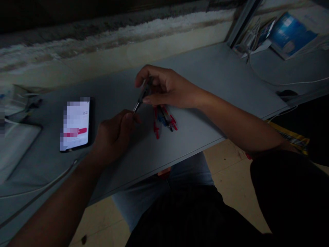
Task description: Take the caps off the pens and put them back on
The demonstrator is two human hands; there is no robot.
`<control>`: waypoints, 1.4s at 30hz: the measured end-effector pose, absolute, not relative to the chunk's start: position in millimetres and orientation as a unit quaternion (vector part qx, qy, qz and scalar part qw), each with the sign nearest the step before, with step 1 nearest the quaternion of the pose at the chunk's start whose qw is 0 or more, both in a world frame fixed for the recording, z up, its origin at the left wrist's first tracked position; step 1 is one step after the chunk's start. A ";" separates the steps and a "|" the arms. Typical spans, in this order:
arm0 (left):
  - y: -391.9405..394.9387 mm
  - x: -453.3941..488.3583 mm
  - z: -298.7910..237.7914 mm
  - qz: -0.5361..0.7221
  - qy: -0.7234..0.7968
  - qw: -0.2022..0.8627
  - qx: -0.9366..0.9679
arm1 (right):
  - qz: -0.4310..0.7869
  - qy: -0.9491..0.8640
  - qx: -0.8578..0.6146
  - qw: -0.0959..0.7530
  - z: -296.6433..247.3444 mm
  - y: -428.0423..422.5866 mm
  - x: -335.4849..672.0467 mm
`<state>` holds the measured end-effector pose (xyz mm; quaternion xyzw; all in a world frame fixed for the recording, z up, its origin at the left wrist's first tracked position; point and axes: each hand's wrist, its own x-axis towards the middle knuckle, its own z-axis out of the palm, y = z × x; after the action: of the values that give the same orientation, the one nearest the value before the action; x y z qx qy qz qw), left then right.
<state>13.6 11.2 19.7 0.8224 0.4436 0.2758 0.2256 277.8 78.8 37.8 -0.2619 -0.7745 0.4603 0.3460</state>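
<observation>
A slim pen [144, 93] with a dark, partly clear barrel slants between my hands above the table. My right hand [167, 85] holds its upper part between thumb and fingers, with the index finger curled over the top end. Closed around the pen's silvery lower end is my left hand [115, 132], its thumb and fingers pinched together. Under my right hand lie several pens [164, 120] with red and blue parts, close together on the grey table [197, 120]. My right hand hides their far ends.
A lit phone [77, 123] lies left of my left hand. Farther left are a pale flat item [17, 147] and white cables [59, 178]. A wall [128, 58] runs along the back. A blue and white box [293, 34] stands at the far right beyond a metal post [243, 24].
</observation>
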 end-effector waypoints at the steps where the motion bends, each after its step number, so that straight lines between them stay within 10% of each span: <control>1: 11.0 14.0 19.7 0.274 0.445 0.223 0.823 | 0.455 -0.773 -0.273 0.347 39.0 78.9 278.2; 42: 8.5 17.9 19.7 0.265 0.380 0.314 0.829 | 0.594 -0.668 -0.324 0.310 67.6 59.6 274.7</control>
<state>17.9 8.5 19.7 0.8288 0.3795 0.2647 0.3145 274.7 59.6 67.6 -0.3240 -0.6677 0.5944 0.3097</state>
